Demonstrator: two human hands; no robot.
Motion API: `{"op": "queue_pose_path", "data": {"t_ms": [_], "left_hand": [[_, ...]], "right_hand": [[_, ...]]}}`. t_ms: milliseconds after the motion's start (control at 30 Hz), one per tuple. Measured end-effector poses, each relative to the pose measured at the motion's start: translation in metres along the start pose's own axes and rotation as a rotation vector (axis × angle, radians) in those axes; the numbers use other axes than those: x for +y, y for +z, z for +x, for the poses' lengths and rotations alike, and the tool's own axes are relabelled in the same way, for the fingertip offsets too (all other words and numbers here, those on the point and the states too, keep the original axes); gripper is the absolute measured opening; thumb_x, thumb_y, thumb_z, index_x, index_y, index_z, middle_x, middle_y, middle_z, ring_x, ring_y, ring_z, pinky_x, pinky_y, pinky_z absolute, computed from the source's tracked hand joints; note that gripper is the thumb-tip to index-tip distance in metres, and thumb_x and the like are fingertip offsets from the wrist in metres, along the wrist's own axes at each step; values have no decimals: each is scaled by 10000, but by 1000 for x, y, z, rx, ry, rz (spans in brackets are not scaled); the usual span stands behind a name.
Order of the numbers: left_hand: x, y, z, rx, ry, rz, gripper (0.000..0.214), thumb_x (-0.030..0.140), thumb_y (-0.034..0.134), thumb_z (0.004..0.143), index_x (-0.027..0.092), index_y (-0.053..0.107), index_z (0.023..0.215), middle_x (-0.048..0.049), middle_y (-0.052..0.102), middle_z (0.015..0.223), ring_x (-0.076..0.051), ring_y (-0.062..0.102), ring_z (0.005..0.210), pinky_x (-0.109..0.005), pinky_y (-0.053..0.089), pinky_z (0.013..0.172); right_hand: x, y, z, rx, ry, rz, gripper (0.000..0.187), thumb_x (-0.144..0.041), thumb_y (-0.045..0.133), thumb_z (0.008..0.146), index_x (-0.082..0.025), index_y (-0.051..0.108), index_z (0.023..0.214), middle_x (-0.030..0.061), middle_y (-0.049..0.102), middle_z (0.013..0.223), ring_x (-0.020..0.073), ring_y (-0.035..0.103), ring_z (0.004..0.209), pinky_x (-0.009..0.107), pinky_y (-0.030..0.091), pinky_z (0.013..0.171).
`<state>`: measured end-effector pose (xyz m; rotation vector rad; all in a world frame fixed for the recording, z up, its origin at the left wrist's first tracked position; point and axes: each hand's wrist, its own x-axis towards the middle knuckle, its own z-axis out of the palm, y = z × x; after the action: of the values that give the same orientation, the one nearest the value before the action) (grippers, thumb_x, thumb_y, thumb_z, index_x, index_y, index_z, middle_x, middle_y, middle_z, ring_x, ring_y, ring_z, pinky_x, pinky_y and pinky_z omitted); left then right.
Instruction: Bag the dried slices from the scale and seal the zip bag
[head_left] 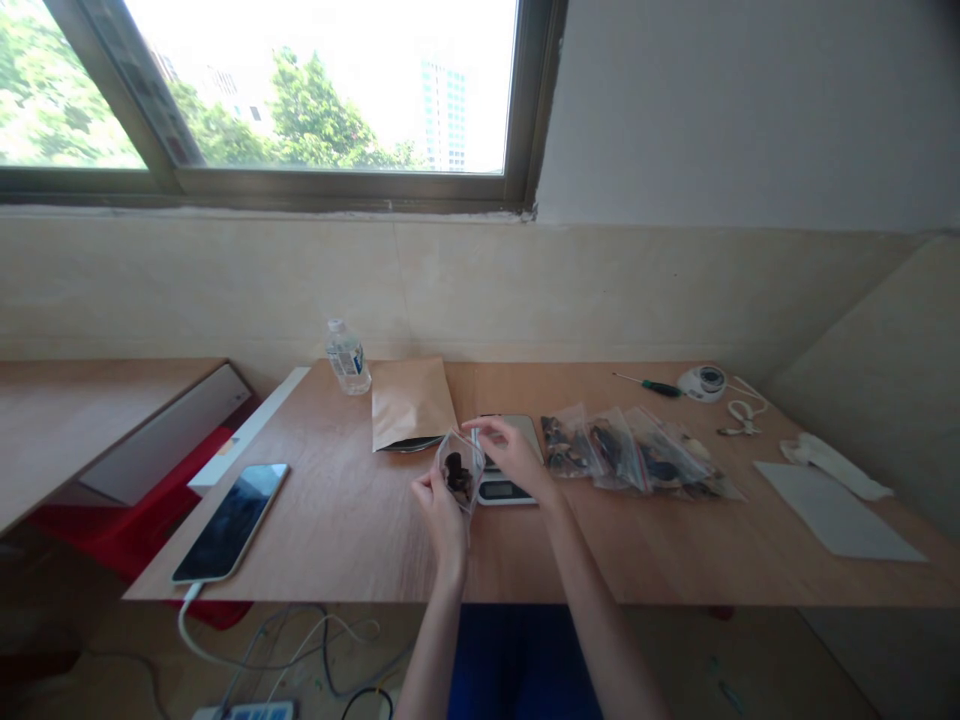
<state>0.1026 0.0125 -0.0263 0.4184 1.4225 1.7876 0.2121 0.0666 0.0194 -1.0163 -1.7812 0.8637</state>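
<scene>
My left hand point(441, 505) grips a small clear zip bag point(460, 468) from its left side. Dark brown dried pieces, perhaps wood ear fungus, show inside it. Fingers of my right hand point(510, 450) are pinched at the bag's upper right corner. Behind and under my right hand lies a kitchen scale point(501, 490) with a small display, partly covered by the hand and bag. A brown kraft paper bag point(412, 400) rests just beyond my left hand, its mouth slightly parted. To the right of the scale, several filled zip bags point(622, 450) lie overlapping in a row.
A plastic bottle point(348, 360) stands at the back left. The phone point(231, 525) with a white cable lies near the left front edge. At right are a screwdriver point(660, 388), a white dome camera point(703, 383), a white sheet point(836, 510) and a crumpled white item point(836, 465).
</scene>
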Motion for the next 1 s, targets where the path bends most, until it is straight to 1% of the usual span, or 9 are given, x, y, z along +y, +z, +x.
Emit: {"op": "queue_pose_path", "data": {"t_ms": [100,267,367,467,633,700,767,867,1000], "left_hand": [[1,2,1,6,-25,0,224,371,568,795,195,433,760,6,565,766,-160,605,829,-337,465,808],[-2,5,3,0,-22,-42,205,345,552,809,195,419,765,-3,577,796,-161,611,870,-347,456,844],[-3,4,3,-12,-27,-55,220,353,562,800,198,410,768,-1,576,800,-164,608,883,-356,452,852],[-1,2,4,-11,-31,-52,238,364,577,787,200,405,767,-1,577,808,-170,605,895,-357,452,850],[1,1,3,-8,-31,-37,233,359,583,779,198,415,765,-9,584,819,-169,602,905,-340,453,842],[1,1,3,-7,-27,-47,229,356,581,779,197,417,763,-13,588,825,-169,604,907,-335,454,840],[1,1,3,-10,-21,-53,225,356,578,780,197,421,764,-17,594,834,-172,605,911,-336,454,840],[1,-1,4,-17,-18,-56,222,355,577,782,197,422,768,-20,602,842,-174,607,915,-344,453,845],[2,-2,4,-12,-28,-68,235,355,588,777,196,415,770,-19,608,836,-172,611,904,-350,454,845]], "right_hand": [[31,-1,-5,83,57,-222,235,-186,458,830,-188,642,975,67,631,1013,167,560,898,310,439,800],[65,8,-17,-2,78,-526,176,-198,574,791,-193,645,952,70,627,953,219,506,946,374,389,854],[69,10,-18,24,72,-499,133,-197,598,775,-202,652,897,53,609,925,207,513,920,363,392,848],[66,9,-15,59,91,-330,120,-158,573,762,-193,648,849,33,577,875,152,546,780,304,442,766],[41,7,-8,204,82,-5,105,-187,557,757,-177,643,817,48,624,872,149,601,783,278,486,717],[25,6,-7,173,43,101,149,-243,570,770,-184,653,879,53,653,920,157,615,836,284,493,749],[15,3,-6,66,1,161,203,-289,558,796,-201,657,950,48,662,993,159,616,900,285,489,790],[19,-4,0,73,4,119,245,-298,482,850,-208,647,1006,47,657,1060,162,601,971,294,475,829],[54,-5,16,208,45,-253,266,-157,467,825,-164,637,1029,84,643,1091,179,558,1045,327,415,924]]}}
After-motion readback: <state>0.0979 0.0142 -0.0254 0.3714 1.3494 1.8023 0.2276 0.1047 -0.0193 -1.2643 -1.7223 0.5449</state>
